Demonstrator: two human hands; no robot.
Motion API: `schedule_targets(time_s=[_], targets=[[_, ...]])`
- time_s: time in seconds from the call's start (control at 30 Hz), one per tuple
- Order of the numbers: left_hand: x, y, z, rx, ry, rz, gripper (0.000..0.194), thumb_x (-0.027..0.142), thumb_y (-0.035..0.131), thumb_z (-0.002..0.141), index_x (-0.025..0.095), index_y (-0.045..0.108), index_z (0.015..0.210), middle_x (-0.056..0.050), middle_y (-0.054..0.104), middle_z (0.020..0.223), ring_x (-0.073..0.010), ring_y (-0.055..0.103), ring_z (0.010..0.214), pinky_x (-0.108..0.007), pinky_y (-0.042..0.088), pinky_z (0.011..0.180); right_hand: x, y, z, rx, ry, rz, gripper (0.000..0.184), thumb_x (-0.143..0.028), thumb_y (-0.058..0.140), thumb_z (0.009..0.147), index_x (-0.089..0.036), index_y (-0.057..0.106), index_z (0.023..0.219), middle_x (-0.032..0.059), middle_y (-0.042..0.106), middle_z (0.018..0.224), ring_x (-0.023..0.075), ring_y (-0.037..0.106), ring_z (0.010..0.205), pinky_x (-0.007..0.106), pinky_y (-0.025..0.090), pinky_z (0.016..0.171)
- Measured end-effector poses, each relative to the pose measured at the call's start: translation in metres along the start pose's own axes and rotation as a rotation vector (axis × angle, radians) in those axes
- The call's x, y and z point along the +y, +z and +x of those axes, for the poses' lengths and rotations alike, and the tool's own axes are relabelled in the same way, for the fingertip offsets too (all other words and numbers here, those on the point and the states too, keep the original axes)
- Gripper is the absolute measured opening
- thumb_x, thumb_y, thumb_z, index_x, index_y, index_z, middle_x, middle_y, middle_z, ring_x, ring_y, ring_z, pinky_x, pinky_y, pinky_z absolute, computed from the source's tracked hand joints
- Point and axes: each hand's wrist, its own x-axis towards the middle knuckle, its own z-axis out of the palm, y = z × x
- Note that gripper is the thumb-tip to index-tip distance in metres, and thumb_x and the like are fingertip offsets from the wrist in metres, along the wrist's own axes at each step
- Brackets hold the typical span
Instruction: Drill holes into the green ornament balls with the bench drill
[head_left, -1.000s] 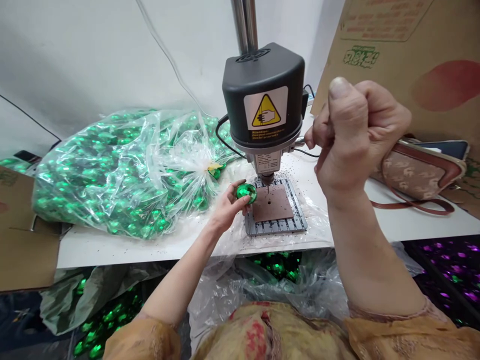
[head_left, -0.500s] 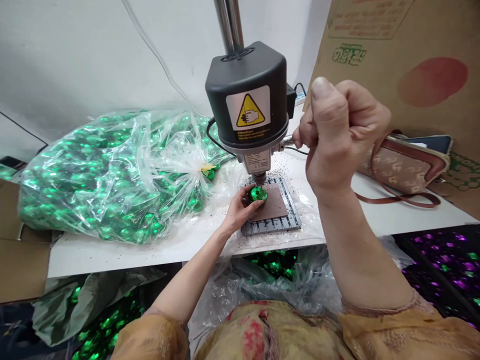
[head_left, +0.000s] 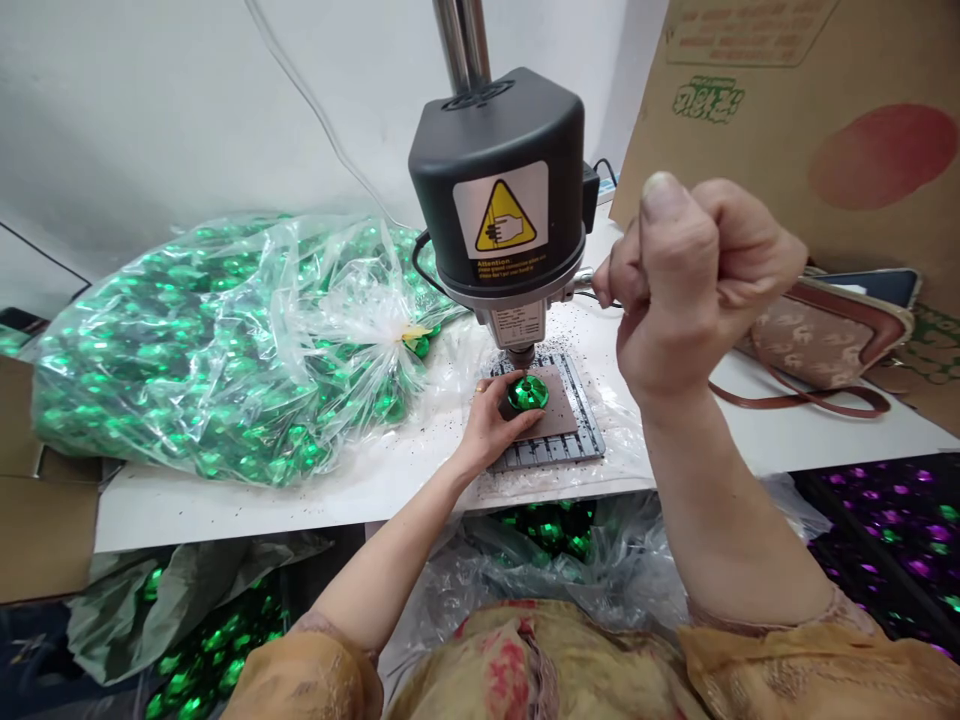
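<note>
My left hand (head_left: 499,415) is closed round the left side of a shiny green faceted ball (head_left: 528,393). The ball sits on a brown square board (head_left: 564,402) over the slotted grey base (head_left: 589,440) of a small drill press (head_left: 499,180). Just above the ball is the chuck (head_left: 520,354); whether a bit touches it I cannot tell. My right hand (head_left: 690,285) is raised in a fist at the right of the machine, wrapped round the feed lever (head_left: 582,283). Most of that lever is hidden by the fingers.
A large clear bag (head_left: 187,350) of green balls lies left on the white table (head_left: 247,515). To the right are a handbag (head_left: 825,330) and a tall carton (head_left: 757,130). Dark shavings surround the base. More green balls (head_left: 551,525) lie below the front edge.
The green ball has shifted slightly right and toward me in my left hand, with more of its top showing. My right hand has moved a little right and down, still at the lever.
</note>
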Motion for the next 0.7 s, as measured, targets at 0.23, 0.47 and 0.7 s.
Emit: schedule_targets(time_s=[0.23,0.47,0.7], targets=[[0.001,0.001,-0.001,-0.012,0.0,0.031,0.059,0.043,0.084,0.076,0.023,0.065,0.128,-0.011,0.06,0.114,-0.0313,0.057,0.112,-0.048,0.046,0.103,0.006,-0.008,-0.015,-0.012,-0.084,0.086,0.058,-0.037,0.064,0.087,-0.021,0.016,0.056,-0.0067,0.017,0.046,0.0055,0.02,0.039,0.03,0.024,0.04],[-0.001,0.002,-0.003,0.013,0.008,-0.005,0.059,0.041,0.085,0.074,0.024,0.064,0.126,-0.01,0.061,0.113,-0.0308,0.056,0.113,-0.048,0.044,0.103,0.013,-0.009,-0.02,0.025,-0.164,0.087,0.053,-0.024,0.058,0.087,-0.017,0.015,0.057,-0.0066,0.017,0.046,0.0034,0.016,0.041,0.026,0.02,0.041],[-0.004,0.005,-0.005,0.029,-0.003,-0.072,0.054,0.039,0.085,0.074,0.023,0.062,0.12,-0.009,0.063,0.114,-0.0292,0.058,0.114,-0.046,0.044,0.103,0.019,-0.017,-0.029,0.035,-0.199,0.069,0.06,-0.027,0.061,0.084,-0.017,0.01,0.055,-0.0053,0.02,0.047,0.003,0.02,0.041,0.027,0.023,0.041]])
